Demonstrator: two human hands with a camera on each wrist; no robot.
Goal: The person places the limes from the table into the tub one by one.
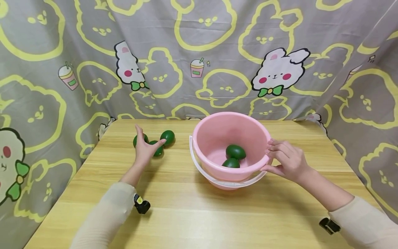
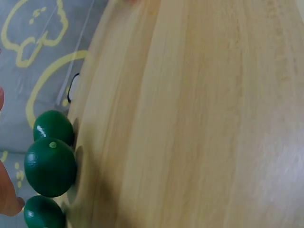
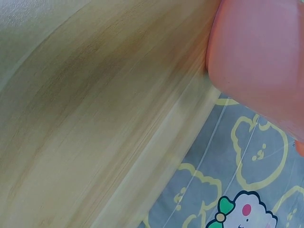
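Head view alone shows fruits (image 1: 235, 151) inside the bucket (image 1: 214, 138); right fingers (image 1: 278, 148) grip its rim (image 1: 234, 171), left fingers (image 1: 139, 133) spread.

L hand (image 1: 145, 148), thumb (image 1: 158, 143) spread wide from fingers (image 1: 139, 133); R hand (image 1: 289, 160), fingers bent w/ thumb below

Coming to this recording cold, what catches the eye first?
The pink bucket stands out first, just right of centre on the wooden table, two green fruits inside and the right hand gripping its rim. Three more green fruits lie to its left, by the left hand. A grey curtain with yellow cartoon outlines hangs behind.
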